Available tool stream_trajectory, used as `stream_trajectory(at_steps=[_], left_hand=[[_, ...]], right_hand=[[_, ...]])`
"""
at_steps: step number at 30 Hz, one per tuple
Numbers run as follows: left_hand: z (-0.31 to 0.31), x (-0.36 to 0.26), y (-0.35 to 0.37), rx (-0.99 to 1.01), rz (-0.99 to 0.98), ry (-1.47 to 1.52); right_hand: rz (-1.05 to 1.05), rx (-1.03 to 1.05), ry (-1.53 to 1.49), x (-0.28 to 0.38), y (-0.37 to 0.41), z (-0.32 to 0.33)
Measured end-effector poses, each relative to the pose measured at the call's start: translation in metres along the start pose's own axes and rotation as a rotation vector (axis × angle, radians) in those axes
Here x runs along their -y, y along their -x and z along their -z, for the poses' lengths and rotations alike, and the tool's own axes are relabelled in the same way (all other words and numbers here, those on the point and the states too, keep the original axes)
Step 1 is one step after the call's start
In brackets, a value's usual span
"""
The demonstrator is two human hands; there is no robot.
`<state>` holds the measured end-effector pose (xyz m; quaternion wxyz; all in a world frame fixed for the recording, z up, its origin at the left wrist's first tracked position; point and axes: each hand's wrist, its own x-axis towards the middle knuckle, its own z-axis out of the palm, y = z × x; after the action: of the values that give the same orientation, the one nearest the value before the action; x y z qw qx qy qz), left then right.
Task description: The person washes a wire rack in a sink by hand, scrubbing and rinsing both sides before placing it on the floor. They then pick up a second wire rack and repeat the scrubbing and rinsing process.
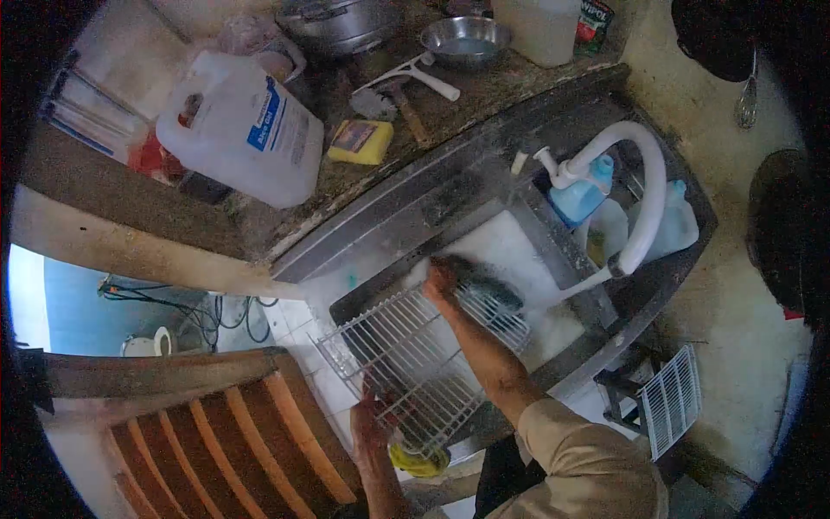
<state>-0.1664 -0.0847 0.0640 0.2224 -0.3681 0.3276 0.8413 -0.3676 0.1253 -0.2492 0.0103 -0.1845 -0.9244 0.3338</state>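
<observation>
A white wire rack (415, 350) lies tilted over the sink, its bars running across the basin. My left hand (370, 424) holds the rack's near left edge, fingers wrapped round the wire. My right hand (440, 280) is closed at the rack's far edge; what its fingers grip, if anything, is too small to make out. Beside that hand, a dark green item (488, 290) sits partly behind the bars. White foam and a pale board (506, 246) show in the basin. Something yellow (419, 458) is below the rack, near my left hand.
A curved white faucet (653, 190) arches over the sink's right side, by blue-tinted jugs (679, 229). The counter holds a large plastic jug (246, 130), a yellow sponge (361, 142) and a metal bowl (467, 41). A second rack (672, 402) stands at the right.
</observation>
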Motion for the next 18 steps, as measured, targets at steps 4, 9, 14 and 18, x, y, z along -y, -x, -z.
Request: stream_trajectory(at_steps=[4, 9, 14, 18], left_hand=[[-0.023, 0.0, 0.009, -0.038, -0.01, -0.085], [0.046, 0.006, -0.037, 0.111, -0.117, -0.388], [0.003, 0.011, -0.007, 0.056, 0.027, -0.049], [-0.004, 0.028, 0.002, 0.341, -0.087, -0.156]], right_hand=[[0.354, 0.003, -0.319, 0.133, 0.089, 0.109], [0.537, 0.123, -0.558, 0.161, 0.184, 0.137], [0.589, 0.335, -0.423, 0.049, 0.228, 0.231], [0.309, 0.324, -0.324, -0.089, 0.214, 0.304]])
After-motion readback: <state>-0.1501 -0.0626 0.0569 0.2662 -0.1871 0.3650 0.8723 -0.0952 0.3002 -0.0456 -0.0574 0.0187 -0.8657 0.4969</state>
